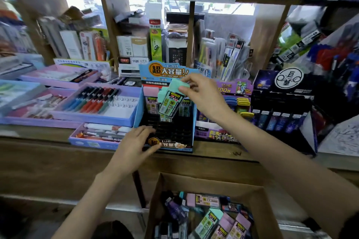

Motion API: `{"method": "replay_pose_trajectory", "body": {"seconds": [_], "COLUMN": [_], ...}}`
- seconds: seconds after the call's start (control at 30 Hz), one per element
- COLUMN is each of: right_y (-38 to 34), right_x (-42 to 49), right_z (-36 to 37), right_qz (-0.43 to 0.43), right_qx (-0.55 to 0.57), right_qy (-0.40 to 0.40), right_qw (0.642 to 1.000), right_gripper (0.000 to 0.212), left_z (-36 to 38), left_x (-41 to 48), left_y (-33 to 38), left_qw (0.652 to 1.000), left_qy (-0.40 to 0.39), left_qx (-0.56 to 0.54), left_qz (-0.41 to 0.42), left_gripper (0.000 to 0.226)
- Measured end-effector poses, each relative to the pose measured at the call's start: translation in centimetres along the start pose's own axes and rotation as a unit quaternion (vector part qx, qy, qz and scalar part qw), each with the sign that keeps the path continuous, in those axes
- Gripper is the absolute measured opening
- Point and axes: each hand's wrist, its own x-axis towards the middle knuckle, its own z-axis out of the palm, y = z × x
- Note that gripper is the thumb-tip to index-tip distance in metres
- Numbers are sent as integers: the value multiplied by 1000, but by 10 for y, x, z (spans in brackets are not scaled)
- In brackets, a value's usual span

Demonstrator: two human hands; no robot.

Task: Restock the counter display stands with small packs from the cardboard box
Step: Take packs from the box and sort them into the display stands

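**Green pack held over the blue stand**

Pinches a mint-green pack [171,103] by its upper end with the right hand [201,94], thumb and fingertips closed on the cap, the other fingers loosely curled. Holds it tilted, lower end pointing down into the blue display stand [138,108], above the black slotted rack inside and just in front of the packs standing in the back rows. Cannot tell whether that lower end touches the rack or the packs behind it. Among those at the back, a pink pack [151,91], upright in the left corner.

Rests the left hand [136,141] on the stand: fingers nearly straight and spread, laid over the front left corner, thumb against the printed front panel, nothing gripped.

Below the counter edge, in the foreground, the open cardboard box [158,192], with more small packs [206,223] lying loose in it, green, pink and dark, jumbled and overlapping.

On the wooden counter [58,161], left of the blue stand, purple trays [93,118] of pens. To its right, just beside it, a purple stand [233,88] with blue and yellow items, then a black stand [281,101]. Behind all this, shelves crowded with stationery, too blurred to read.
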Motion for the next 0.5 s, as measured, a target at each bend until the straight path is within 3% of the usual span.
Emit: {"method": "replay_pose_trajectory", "body": {"seconds": [0.5], "right_y": [17], "right_x": [10], "right_z": [39], "right_qz": [-43], "right_qx": [-147], "right_qy": [-67], "right_qw": [986], "right_gripper": [24], "left_z": [13], "left_x": [-7], "left_y": [-10], "left_qw": [998], "left_qy": [36], "left_qx": [27], "left_qz": [41], "left_gripper": [36]}}
